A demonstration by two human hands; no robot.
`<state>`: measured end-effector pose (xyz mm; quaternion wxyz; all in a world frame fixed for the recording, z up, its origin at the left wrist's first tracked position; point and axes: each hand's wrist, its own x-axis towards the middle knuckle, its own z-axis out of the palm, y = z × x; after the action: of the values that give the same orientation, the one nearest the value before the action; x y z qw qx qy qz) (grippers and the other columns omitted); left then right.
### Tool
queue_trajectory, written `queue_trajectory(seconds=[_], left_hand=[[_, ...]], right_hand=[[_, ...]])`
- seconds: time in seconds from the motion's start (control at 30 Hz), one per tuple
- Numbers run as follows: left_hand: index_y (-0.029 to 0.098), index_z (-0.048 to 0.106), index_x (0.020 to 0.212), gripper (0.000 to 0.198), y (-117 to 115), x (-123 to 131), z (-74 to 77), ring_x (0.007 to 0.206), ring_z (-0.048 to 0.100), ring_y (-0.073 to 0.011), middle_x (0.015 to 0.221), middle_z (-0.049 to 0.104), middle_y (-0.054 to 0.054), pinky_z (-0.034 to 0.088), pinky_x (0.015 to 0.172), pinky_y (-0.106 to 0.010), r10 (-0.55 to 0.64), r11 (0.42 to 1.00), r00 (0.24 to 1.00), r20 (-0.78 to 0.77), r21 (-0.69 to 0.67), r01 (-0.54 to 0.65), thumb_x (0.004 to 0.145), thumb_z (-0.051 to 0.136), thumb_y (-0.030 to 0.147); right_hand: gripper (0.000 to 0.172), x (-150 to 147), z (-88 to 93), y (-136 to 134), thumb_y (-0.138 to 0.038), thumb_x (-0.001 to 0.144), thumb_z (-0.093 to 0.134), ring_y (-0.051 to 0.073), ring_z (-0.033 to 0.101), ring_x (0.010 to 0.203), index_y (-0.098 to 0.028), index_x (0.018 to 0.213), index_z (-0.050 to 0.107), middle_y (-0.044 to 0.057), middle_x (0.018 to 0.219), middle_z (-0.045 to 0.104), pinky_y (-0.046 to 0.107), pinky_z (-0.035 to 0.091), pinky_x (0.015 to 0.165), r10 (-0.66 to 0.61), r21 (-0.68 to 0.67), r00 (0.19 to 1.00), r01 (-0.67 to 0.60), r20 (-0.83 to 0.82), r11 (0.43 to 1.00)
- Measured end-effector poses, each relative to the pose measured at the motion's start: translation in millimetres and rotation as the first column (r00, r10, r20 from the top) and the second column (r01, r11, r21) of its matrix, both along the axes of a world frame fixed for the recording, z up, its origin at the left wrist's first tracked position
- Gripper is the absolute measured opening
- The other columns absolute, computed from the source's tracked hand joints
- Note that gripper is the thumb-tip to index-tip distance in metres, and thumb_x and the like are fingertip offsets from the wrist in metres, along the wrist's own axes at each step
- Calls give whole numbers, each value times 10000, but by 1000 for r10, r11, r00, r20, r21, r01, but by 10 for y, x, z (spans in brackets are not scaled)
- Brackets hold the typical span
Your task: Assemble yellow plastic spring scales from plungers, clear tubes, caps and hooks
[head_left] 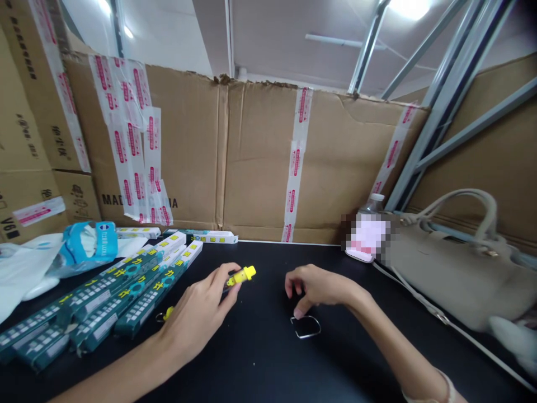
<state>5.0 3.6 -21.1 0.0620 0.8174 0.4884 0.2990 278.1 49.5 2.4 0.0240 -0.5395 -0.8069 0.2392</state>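
My left hand (197,313) is closed around a yellow-ended stick (242,275), whose yellow tip points to the right. Most of its length is hidden by my fingers and palm. Behind the wrist a small yellow piece (168,313) with a metal ring shows; whether it belongs to the same stick I cannot tell. On the black table, a thin D-shaped metal wire loop (308,336) lies flat. Above its upper left edge hovers my right hand (314,286), fingers bent and apart from the thumb. The thumb tip is at the wire, perhaps touching it.
Several long green-and-white boxes (138,285) are stacked at the left, beside a blue packet (89,246). A phone (368,235) leans on a clear bottle (376,201) at the back right. A beige handbag (448,263) stands right. Cardboard (255,162) walls the back.
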Motion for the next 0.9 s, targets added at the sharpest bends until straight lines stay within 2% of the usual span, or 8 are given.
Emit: queue_trajectory(seconds=[0.1, 0.2, 0.37, 0.53, 0.63, 0.73, 0.8, 0.9], left_hand=[[374, 448, 1343, 393, -40, 20, 16, 735, 708, -167, 1005, 683, 37, 503, 593, -259, 34, 998, 998, -52, 63, -31, 952, 493, 360], [431, 521, 1291, 354, -51, 34, 18, 633, 683, -147, 831, 635, 65, 465, 541, -239, 60, 991, 990, -125, 126, -44, 939, 510, 469], [376, 636, 1155, 278, -46, 66, -32, 579, 665, -141, 779, 630, 53, 420, 498, -236, 24, 975, 989, -149, 223, 10, 951, 485, 491], [303, 651, 1135, 237, -28, 59, -115, 579, 648, -131, 853, 701, 36, 463, 554, -248, -101, 959, 993, -59, 261, 113, 937, 561, 398], [259, 664, 1113, 222, 4, 39, -145, 619, 661, -135, 865, 729, 19, 482, 582, -243, -142, 951, 990, -4, 278, 137, 920, 596, 347], [256, 677, 1092, 215, 28, 31, -151, 613, 661, -138, 845, 737, 19, 477, 555, -236, -143, 953, 990, 8, 271, 135, 895, 632, 327], [267, 682, 1093, 221, 34, 31, -150, 594, 657, -135, 845, 741, 23, 470, 531, -233, -135, 959, 991, 10, 253, 128, 882, 649, 321], [281, 686, 1103, 235, 34, 29, -153, 576, 653, -132, 858, 751, 30, 473, 526, -232, -139, 965, 990, 16, 225, 132, 871, 662, 311]], right_hand=[[112, -72, -17, -67, -197, 643, 831, 135, 576, 678, -199, 730, 760, -8, 742, 607, 215, 411, 569, 99, -30, 995, -99, -8, 995], [31, -152, -30, -193, -170, 741, 750, 130, 587, 713, -196, 757, 754, 9, 841, 631, 222, 429, 609, 113, 38, 992, -111, -63, 993], [150, -125, -107, -308, -210, 741, 777, 140, 580, 796, -214, 880, 723, 0, 894, 608, 221, 448, 673, 103, 93, 984, -90, -148, 992], [95, -150, -163, -295, -105, 777, 695, 115, 565, 748, -200, 772, 701, -14, 862, 603, 212, 432, 663, 155, 98, 971, -138, -184, 985], [145, -207, -172, -302, -73, 836, 570, 124, 570, 720, -184, 797, 655, -3, 814, 624, 232, 428, 657, 97, 132, 974, -70, -204, 989], [206, -267, -176, -317, -68, 889, 466, 133, 576, 673, -176, 949, 630, 7, 764, 631, 247, 438, 632, 63, 182, 959, -13, -275, 983], [224, -309, -180, -321, -96, 918, 455, 147, 601, 728, -182, 1025, 632, 26, 819, 650, 269, 462, 686, 92, 262, 940, -2, -330, 965], [183, -385, -210, -312, -223, 965, 467, 156, 608, 750, -195, 975, 647, 46, 901, 644, 292, 484, 712, 116, 349, 876, 63, -469, 935]])
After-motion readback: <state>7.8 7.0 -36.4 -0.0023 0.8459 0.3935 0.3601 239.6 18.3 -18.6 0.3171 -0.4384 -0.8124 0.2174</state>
